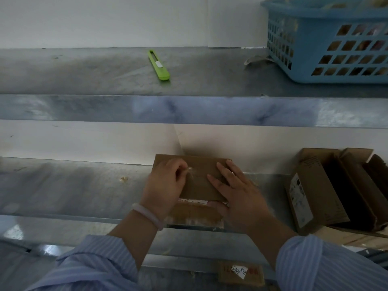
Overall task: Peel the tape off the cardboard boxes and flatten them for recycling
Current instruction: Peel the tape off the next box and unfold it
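Observation:
A small brown cardboard box [199, 181] sits on the lower grey marble shelf [73, 185], close to its front edge. My left hand [165, 185] rests on the box's left side, its fingers pinching a bit of clear tape [190, 170] on the top face. My right hand [235, 192] lies flat on the right side of the box, fingers spread, thumb hooked over the near edge. More clear tape [193, 200] shows along the front edge of the box.
A green utility knife [159, 65] lies on the upper shelf [84, 70]. A blue plastic basket [327, 40] stands at the upper right. Several opened cardboard boxes [327, 192] lean at the right of the lower shelf. A labelled box [241, 273] lies below.

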`<action>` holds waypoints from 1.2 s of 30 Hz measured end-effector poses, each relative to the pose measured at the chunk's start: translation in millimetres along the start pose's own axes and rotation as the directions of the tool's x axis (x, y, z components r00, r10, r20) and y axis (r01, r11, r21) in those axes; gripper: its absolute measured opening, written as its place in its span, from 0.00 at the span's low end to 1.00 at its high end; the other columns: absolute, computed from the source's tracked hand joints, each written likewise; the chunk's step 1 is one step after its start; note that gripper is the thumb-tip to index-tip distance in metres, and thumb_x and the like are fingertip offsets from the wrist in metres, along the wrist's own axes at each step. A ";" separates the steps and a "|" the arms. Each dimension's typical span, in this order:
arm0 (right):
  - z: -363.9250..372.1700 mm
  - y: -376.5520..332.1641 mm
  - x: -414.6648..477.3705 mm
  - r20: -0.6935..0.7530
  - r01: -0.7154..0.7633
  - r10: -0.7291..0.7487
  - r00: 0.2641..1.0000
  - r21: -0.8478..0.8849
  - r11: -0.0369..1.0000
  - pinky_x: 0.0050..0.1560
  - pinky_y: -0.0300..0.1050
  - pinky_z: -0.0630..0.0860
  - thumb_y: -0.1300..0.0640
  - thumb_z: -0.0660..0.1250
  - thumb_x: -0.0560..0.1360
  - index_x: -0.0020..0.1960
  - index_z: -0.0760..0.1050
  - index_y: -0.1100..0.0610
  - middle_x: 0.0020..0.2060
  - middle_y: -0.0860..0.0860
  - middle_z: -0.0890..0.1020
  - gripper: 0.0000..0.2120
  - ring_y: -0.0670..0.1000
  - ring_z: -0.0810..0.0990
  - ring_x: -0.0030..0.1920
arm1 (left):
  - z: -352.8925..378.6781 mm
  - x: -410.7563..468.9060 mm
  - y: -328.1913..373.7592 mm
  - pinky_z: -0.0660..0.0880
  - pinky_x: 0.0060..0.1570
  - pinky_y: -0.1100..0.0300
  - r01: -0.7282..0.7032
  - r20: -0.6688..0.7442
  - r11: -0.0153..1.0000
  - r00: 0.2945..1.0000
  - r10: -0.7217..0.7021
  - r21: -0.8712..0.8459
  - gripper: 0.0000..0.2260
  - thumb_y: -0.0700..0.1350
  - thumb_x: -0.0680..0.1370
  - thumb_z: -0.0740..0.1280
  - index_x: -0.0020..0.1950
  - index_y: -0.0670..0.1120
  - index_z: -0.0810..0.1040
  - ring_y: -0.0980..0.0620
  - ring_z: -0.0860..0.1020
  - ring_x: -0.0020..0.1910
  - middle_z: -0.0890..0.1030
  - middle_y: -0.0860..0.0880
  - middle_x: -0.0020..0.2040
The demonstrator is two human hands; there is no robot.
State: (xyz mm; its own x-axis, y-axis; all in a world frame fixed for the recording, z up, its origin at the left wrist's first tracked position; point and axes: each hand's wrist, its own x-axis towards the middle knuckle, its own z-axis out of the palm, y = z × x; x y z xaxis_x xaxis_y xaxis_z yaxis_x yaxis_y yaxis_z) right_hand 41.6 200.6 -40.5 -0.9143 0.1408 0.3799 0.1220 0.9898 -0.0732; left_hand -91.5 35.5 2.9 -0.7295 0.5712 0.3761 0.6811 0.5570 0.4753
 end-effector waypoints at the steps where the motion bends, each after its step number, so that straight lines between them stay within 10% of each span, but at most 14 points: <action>1: -2.5 -0.4 1.2 -0.021 0.019 -0.019 1.000 -0.010 1.000 0.66 0.55 0.66 0.35 0.64 0.72 0.67 0.75 0.47 0.70 0.52 0.72 0.27 0.57 0.65 0.73 | -4.6 0.6 -3.5 0.76 0.40 0.60 0.011 -0.051 1.000 0.999 -0.012 -0.025 0.01 0.45 0.76 0.69 0.46 0.49 0.80 0.56 0.77 0.38 0.81 0.53 0.41; 5: -10.3 -1.7 5.2 -0.078 0.070 -0.068 0.995 0.023 0.997 0.65 0.56 0.70 0.34 0.62 0.73 0.64 0.77 0.46 0.66 0.51 0.76 0.25 0.58 0.70 0.70 | -17.7 2.0 -13.9 0.72 0.49 0.64 -0.022 -0.167 1.000 0.986 0.019 -0.022 0.07 0.37 0.73 0.71 0.50 0.45 0.84 0.51 0.80 0.44 0.84 0.48 0.46; 10: -6.0 -5.3 4.3 0.004 0.131 -0.132 0.991 0.064 0.989 0.68 0.54 0.69 0.34 0.61 0.73 0.62 0.79 0.48 0.60 0.49 0.81 0.25 0.54 0.76 0.63 | -10.6 -8.0 -24.9 0.67 0.57 0.64 -0.157 0.221 0.984 0.966 0.135 0.082 0.13 0.37 0.75 0.65 0.57 0.46 0.83 0.50 0.74 0.56 0.79 0.50 0.57; 14: 1.0 -13.1 -6.2 -0.047 0.068 -0.064 0.997 0.098 0.993 0.65 0.48 0.66 0.36 0.68 0.66 0.56 0.81 0.48 0.55 0.47 0.81 0.24 0.52 0.77 0.60 | 0.8 -17.3 -27.3 0.57 0.55 0.73 -0.008 0.221 0.998 0.975 0.023 -0.070 0.10 0.42 0.77 0.66 0.55 0.50 0.84 0.58 0.68 0.56 0.75 0.59 0.53; 19: 0.1 -27.9 4.9 0.041 0.048 -0.056 0.998 0.170 0.984 0.65 0.52 0.71 0.35 0.68 0.64 0.58 0.79 0.50 0.56 0.49 0.79 0.28 0.53 0.76 0.60 | 1.0 -12.4 -26.6 0.66 0.53 0.59 0.105 0.194 0.993 0.974 -0.114 0.055 0.07 0.57 0.72 0.70 0.47 0.59 0.83 0.57 0.70 0.51 0.76 0.60 0.47; 32: 9.9 -31.3 2.7 0.083 0.029 -0.040 0.996 0.127 0.991 0.66 0.57 0.70 0.34 0.68 0.66 0.66 0.76 0.48 0.63 0.50 0.77 0.32 0.57 0.74 0.65 | -7.2 -18.9 -29.2 0.67 0.39 0.66 0.063 -0.024 0.997 0.998 -0.063 0.033 0.04 0.38 0.73 0.69 0.40 0.45 0.76 0.55 0.71 0.41 0.75 0.51 0.43; 36: 9.8 -34.0 3.7 0.073 0.025 -0.035 0.997 0.129 0.991 0.65 0.58 0.71 0.35 0.69 0.65 0.65 0.77 0.49 0.62 0.51 0.77 0.32 0.57 0.74 0.64 | -12.8 -21.6 -26.9 0.76 0.42 0.54 -0.211 0.050 0.968 0.977 0.206 0.137 0.04 0.35 0.71 0.72 0.41 0.42 0.81 0.49 0.77 0.41 0.79 0.47 0.43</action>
State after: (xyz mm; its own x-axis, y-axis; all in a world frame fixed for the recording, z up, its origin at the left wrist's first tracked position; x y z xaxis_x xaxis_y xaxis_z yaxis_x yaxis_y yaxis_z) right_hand 30.3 167.2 -45.7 -0.9438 0.1042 0.3135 0.0481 0.9822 -0.1818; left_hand -94.8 0.4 -7.8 -0.5698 0.7032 0.4253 0.8215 0.5012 0.2720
